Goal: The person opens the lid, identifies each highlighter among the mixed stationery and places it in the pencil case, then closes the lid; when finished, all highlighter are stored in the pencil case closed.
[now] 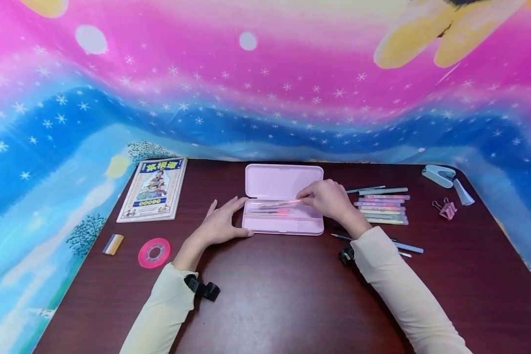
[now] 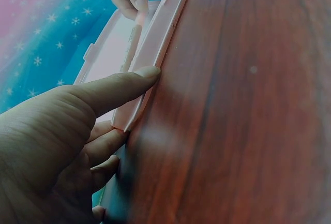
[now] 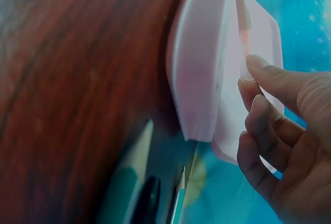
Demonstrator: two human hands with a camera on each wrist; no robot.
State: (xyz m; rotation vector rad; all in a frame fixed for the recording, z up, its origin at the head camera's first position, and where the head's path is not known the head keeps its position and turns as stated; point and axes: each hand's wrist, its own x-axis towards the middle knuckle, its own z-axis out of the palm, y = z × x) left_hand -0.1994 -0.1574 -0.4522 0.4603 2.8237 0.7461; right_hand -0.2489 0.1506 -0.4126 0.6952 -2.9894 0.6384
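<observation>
A pink pencil case [image 1: 284,225] lies with its lid [image 1: 284,181] raised at the back. Several pens [image 1: 270,212] rest in its rear compartment. My left hand [image 1: 221,223] holds the case's left end, the thumb on the front wall and the fingers along the side and back corner. Over the compartment's right part, my right hand [image 1: 329,199] pinches one end of a clear-barrelled highlighter [image 3: 244,38] with a pink tip section between thumb and index finger. The highlighter slants across the opening above the other pens.
Right of the case lie a row of pastel highlighters [image 1: 382,209], pencils and a blue pen [image 1: 408,247]. A binder clip [image 1: 445,209] and stapler [image 1: 439,176] sit far right. On the left are a book [image 1: 152,189], pink tape roll [image 1: 154,253] and striped eraser [image 1: 113,244].
</observation>
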